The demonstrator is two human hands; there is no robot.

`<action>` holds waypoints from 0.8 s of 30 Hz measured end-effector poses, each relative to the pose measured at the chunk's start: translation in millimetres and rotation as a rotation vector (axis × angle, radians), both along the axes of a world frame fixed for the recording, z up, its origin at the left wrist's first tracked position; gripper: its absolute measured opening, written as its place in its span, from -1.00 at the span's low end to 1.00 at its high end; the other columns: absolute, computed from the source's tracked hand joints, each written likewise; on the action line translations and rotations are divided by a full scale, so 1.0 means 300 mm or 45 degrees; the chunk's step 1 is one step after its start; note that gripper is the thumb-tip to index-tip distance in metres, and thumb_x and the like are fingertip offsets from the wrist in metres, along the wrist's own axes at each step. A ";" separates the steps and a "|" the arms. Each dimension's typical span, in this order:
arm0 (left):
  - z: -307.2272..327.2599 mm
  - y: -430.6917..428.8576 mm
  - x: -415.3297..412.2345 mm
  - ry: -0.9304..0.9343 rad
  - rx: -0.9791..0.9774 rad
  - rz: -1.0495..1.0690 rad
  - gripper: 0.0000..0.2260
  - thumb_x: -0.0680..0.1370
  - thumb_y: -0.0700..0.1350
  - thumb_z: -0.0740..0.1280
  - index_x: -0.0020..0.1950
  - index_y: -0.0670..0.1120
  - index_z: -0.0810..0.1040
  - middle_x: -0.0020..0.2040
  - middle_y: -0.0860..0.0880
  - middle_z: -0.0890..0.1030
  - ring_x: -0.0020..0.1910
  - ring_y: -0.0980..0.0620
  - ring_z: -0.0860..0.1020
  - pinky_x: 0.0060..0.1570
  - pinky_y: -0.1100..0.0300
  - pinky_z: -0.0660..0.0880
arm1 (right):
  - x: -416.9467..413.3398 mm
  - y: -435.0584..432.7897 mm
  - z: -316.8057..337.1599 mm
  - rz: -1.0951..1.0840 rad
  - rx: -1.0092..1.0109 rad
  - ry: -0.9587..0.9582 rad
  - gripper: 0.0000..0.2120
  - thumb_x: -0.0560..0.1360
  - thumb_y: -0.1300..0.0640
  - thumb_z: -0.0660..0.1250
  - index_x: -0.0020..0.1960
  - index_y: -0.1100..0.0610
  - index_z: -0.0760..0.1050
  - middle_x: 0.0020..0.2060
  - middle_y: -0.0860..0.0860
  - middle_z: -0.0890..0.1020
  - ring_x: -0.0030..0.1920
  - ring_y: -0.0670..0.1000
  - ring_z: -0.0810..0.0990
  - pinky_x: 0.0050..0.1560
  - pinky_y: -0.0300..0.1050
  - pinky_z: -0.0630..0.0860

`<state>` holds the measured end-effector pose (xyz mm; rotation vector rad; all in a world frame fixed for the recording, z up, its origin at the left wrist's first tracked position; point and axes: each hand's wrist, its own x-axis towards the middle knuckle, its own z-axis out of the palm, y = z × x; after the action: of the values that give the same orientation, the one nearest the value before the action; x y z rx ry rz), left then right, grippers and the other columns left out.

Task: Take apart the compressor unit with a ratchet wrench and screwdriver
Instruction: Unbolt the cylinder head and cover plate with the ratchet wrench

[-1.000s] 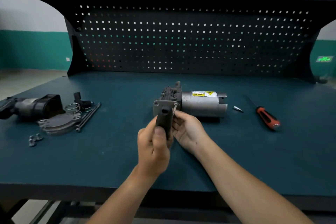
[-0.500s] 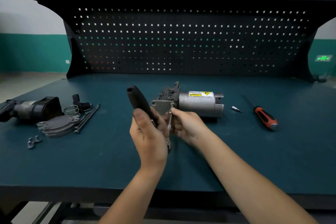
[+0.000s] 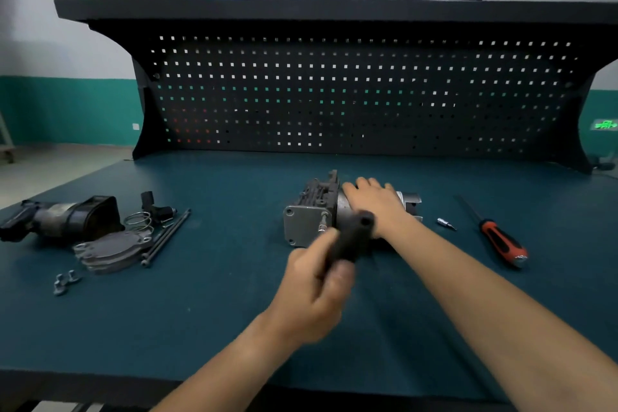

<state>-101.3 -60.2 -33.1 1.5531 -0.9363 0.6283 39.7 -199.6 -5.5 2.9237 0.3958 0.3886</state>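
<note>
On the compressor unit (image 3: 301, 227), right hand (image 3: 374, 201) lies flat — looks heavy, brace there; left hand (image 3: 314, 291) grips ratchet wrench (image 3: 352, 237).

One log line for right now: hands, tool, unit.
left hand: grips ratchet wrench | wrench tip: at compressor unit end-plate bolt | right hand: rests on unit's cylinder | screwdriver: on bench, untouched

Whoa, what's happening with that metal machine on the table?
A person is taking a compressor unit apart on the green bench. The left hand grips a ratchet wrench by its black handle, its metal end at a corner of the unit's grey end plate. The right hand rests flat on the silver cylinder, seemingly steadying it. Removed parts lie to the left; a screwdriver lies unused on the right.
</note>
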 end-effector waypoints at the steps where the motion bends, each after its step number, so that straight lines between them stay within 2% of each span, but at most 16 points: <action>1: 0.009 0.008 0.001 -0.083 0.201 0.042 -0.91 0.47 0.01 0.17 -0.21 0.06 0.30 -0.46 0.20 0.36 -0.54 0.29 0.23 -0.49 0.46 0.16 | 0.006 0.001 -0.001 0.017 -0.011 -0.035 -0.14 0.24 -0.25 0.44 0.37 0.14 0.22 0.27 0.12 0.38 0.31 0.15 0.32 0.27 0.12 0.29; 3: 0.011 0.018 0.006 -0.252 0.540 0.148 -0.87 0.44 0.02 0.19 -0.18 0.04 0.25 -0.37 0.08 0.37 -0.50 0.12 0.21 -0.49 0.38 0.08 | 0.010 0.000 0.000 0.042 -0.021 -0.053 -0.16 0.19 -0.29 0.45 0.30 0.13 0.29 0.22 0.10 0.40 0.27 0.13 0.35 0.22 0.06 0.33; 4: 0.009 0.020 0.009 -0.298 0.600 0.195 -0.84 0.45 0.04 0.20 -0.18 0.02 0.24 -0.31 0.03 0.36 -0.48 0.07 0.20 -0.48 0.34 0.07 | 0.013 -0.001 -0.001 0.043 -0.019 -0.055 -0.16 0.18 -0.30 0.45 0.29 0.12 0.30 0.21 0.09 0.41 0.25 0.12 0.37 0.21 0.04 0.33; 6: 0.010 0.023 0.008 -0.281 0.492 0.247 -0.83 0.51 0.05 0.19 -0.17 0.00 0.26 -0.32 0.04 0.30 -0.49 0.09 0.23 -0.49 0.40 0.09 | 0.014 -0.003 -0.006 0.041 -0.020 -0.083 -0.18 0.19 -0.30 0.44 0.29 0.12 0.31 0.18 0.09 0.42 0.24 0.12 0.39 0.20 0.01 0.33; 9: -0.002 0.022 0.015 -0.258 0.104 0.408 -0.67 0.60 0.20 0.06 -0.21 0.00 0.29 -0.35 0.14 0.29 -0.51 0.29 0.24 -0.45 0.55 0.12 | 0.016 -0.008 -0.009 0.048 0.002 -0.108 -0.26 0.28 -0.24 0.39 0.32 0.11 0.30 0.17 0.10 0.42 0.24 0.13 0.39 0.20 -0.01 0.32; 11: -0.003 0.017 0.017 -0.263 -0.003 0.507 -0.64 0.59 0.25 0.01 -0.24 0.02 0.28 -0.38 0.06 0.32 -0.51 0.24 0.24 -0.48 0.54 0.11 | 0.011 -0.008 -0.011 0.047 0.024 -0.113 -0.25 0.29 -0.27 0.37 0.33 0.10 0.30 0.17 0.10 0.43 0.23 0.12 0.39 0.21 -0.02 0.32; 14: -0.012 0.012 0.012 -0.288 -0.055 0.617 -0.64 0.59 0.25 -0.01 -0.24 0.04 0.28 -0.32 -0.07 0.37 -0.50 0.20 0.25 -0.49 0.53 0.12 | 0.000 -0.002 -0.016 0.025 0.044 -0.148 -0.21 0.23 -0.34 0.39 0.29 0.09 0.34 0.15 0.09 0.45 0.21 0.11 0.41 0.20 -0.03 0.33; 17: -0.015 0.006 0.006 -0.249 -0.116 0.651 -0.63 0.58 0.27 0.00 -0.23 0.05 0.31 -0.37 -0.03 0.36 -0.50 0.18 0.27 -0.50 0.51 0.14 | -0.015 0.007 -0.014 -0.003 0.062 -0.153 -0.21 0.20 -0.34 0.41 0.27 0.09 0.36 0.16 0.09 0.46 0.21 0.10 0.41 0.19 -0.05 0.33; 20: -0.011 0.009 0.006 -0.250 -0.163 0.708 -0.66 0.57 0.28 0.00 -0.28 0.10 0.22 -0.50 0.10 0.20 -0.52 0.19 0.28 -0.53 0.51 0.14 | -0.032 0.014 -0.013 -0.048 0.080 -0.143 -0.19 0.19 -0.32 0.43 0.27 0.10 0.35 0.17 0.11 0.45 0.23 0.12 0.39 0.20 -0.05 0.32; 21: -0.009 0.015 0.006 -0.258 -0.185 0.735 -0.64 0.56 0.29 0.00 -0.29 0.09 0.22 -0.50 0.15 0.20 -0.53 0.16 0.30 -0.55 0.48 0.15 | -0.039 0.018 -0.014 -0.067 0.082 -0.142 -0.19 0.19 -0.32 0.43 0.28 0.11 0.35 0.17 0.12 0.45 0.23 0.12 0.39 0.20 -0.05 0.32; 24: -0.008 0.036 0.014 -0.250 -0.268 0.804 -0.59 0.55 0.32 -0.01 -0.32 0.05 0.25 -0.50 0.08 0.27 -0.49 -0.07 0.37 -0.57 0.29 0.21 | -0.054 0.030 -0.020 -0.108 0.086 -0.153 -0.19 0.20 -0.31 0.43 0.29 0.13 0.35 0.18 0.13 0.45 0.24 0.13 0.38 0.20 -0.05 0.31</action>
<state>-97.2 -49.5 -35.4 1.6098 -0.4822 1.3005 23.3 -190.5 -11.4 2.9508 0.2452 0.5724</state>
